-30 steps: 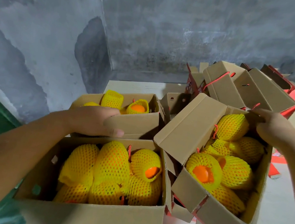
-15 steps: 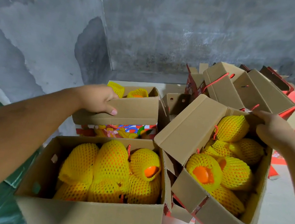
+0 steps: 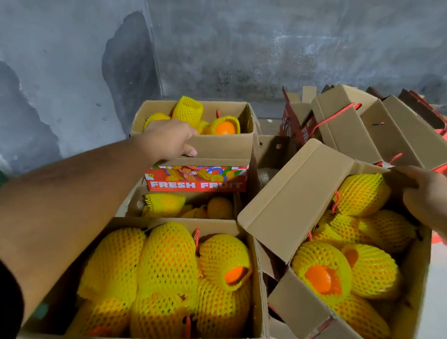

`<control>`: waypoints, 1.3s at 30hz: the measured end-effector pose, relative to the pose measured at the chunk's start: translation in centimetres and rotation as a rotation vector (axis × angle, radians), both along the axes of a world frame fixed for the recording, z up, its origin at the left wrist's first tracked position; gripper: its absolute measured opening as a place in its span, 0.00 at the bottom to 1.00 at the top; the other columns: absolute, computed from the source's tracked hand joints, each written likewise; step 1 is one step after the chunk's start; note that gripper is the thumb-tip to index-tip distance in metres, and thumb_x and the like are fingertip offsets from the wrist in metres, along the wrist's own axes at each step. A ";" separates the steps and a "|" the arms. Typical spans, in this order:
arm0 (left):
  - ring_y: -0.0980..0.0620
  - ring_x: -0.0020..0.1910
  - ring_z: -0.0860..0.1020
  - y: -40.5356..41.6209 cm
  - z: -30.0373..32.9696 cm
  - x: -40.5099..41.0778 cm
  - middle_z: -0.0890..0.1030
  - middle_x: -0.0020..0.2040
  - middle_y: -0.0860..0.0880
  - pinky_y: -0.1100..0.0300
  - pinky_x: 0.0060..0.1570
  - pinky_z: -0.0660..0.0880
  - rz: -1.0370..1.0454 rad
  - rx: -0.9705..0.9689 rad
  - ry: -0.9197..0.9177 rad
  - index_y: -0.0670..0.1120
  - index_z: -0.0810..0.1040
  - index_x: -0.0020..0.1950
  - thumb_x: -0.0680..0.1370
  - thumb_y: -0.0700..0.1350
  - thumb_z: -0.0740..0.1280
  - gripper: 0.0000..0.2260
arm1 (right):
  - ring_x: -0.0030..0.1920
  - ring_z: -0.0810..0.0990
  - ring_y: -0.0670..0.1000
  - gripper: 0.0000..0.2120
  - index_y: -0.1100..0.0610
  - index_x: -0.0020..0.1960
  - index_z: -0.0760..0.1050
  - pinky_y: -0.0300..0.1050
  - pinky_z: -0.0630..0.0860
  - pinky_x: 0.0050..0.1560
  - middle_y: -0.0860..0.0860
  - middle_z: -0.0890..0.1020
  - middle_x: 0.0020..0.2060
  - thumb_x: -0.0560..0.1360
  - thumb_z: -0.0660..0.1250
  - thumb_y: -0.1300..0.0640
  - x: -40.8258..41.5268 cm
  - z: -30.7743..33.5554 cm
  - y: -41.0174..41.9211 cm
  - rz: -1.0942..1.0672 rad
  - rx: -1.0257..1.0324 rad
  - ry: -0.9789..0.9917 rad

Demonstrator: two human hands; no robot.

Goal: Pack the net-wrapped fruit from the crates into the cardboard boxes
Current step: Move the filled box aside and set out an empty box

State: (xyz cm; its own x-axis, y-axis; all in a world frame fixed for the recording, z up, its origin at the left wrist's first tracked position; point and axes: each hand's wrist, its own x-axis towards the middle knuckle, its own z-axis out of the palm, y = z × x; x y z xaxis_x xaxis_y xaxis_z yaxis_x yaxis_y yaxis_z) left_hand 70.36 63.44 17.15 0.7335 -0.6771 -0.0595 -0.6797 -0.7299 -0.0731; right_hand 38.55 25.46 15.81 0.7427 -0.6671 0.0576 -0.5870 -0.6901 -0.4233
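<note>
While arms reach, left hand (image 3: 167,139) gripping box (image 3: 219,151)

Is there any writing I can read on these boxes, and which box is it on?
"FRESH FRUIT": white capitals on the red printed side of the box that the left hand grips.
Smaller print under those words: too small to read.
White letters on the red box behind, in the pile: mostly hidden, unreadable.

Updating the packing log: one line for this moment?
left hand: grips FRESH FRUIT box flap | right hand: grips tilted box rim | net-wrapped fruit: packed
</note>
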 end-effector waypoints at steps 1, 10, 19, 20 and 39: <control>0.42 0.58 0.80 0.1 0.1 0.4 0.83 0.55 0.48 0.50 0.50 0.75 -0.013 0.016 0.034 0.56 0.80 0.61 0.79 0.60 0.69 0.14 | 0.58 0.77 0.66 0.32 0.49 0.70 0.76 0.60 0.76 0.60 0.63 0.80 0.60 0.72 0.60 0.72 -0.1 -0.1 -0.1 -0.002 0.005 -0.009; 0.50 0.49 0.79 0.6 0.3 0.7 0.80 0.48 0.56 0.50 0.48 0.79 -0.001 -0.089 0.117 0.59 0.76 0.54 0.74 0.69 0.68 0.17 | 0.61 0.76 0.66 0.31 0.50 0.73 0.74 0.60 0.76 0.62 0.63 0.79 0.63 0.74 0.59 0.71 0.1 0.7 0.4 0.022 0.009 0.033; 0.51 0.64 0.76 0.8 1.2 -0.7 0.78 0.66 0.52 0.49 0.60 0.76 -0.002 -0.309 0.129 0.54 0.74 0.72 0.76 0.67 0.67 0.28 | 0.49 0.77 0.57 0.13 0.53 0.65 0.81 0.48 0.72 0.49 0.52 0.78 0.48 0.82 0.65 0.56 -1.0 0.6 -0.1 0.048 0.035 -0.005; 0.50 0.64 0.76 0.8 1.3 -1.4 0.78 0.65 0.52 0.49 0.59 0.77 -0.003 -0.377 0.090 0.53 0.74 0.71 0.78 0.65 0.67 0.25 | 0.49 0.77 0.58 0.12 0.53 0.64 0.81 0.49 0.72 0.50 0.53 0.78 0.48 0.82 0.65 0.57 -1.0 0.7 -0.2 0.044 0.031 -0.003; 0.43 0.78 0.53 -3.4 -0.5 -21.5 0.52 0.80 0.55 0.42 0.75 0.52 -0.050 -0.279 0.148 0.65 0.41 0.81 0.76 0.76 0.48 0.38 | 0.51 0.75 0.57 0.14 0.50 0.65 0.81 0.52 0.76 0.56 0.56 0.80 0.54 0.81 0.67 0.55 -2.8 2.9 -1.5 -0.034 -0.007 -0.056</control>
State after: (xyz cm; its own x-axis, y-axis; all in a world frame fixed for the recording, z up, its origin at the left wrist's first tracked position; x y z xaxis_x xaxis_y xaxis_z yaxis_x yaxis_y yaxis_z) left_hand 48.84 60.01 16.67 0.6965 -0.7169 0.0301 -0.7032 -0.6736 0.2274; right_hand 35.73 23.94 18.73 0.7155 -0.6910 0.1031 -0.5855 -0.6736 -0.4510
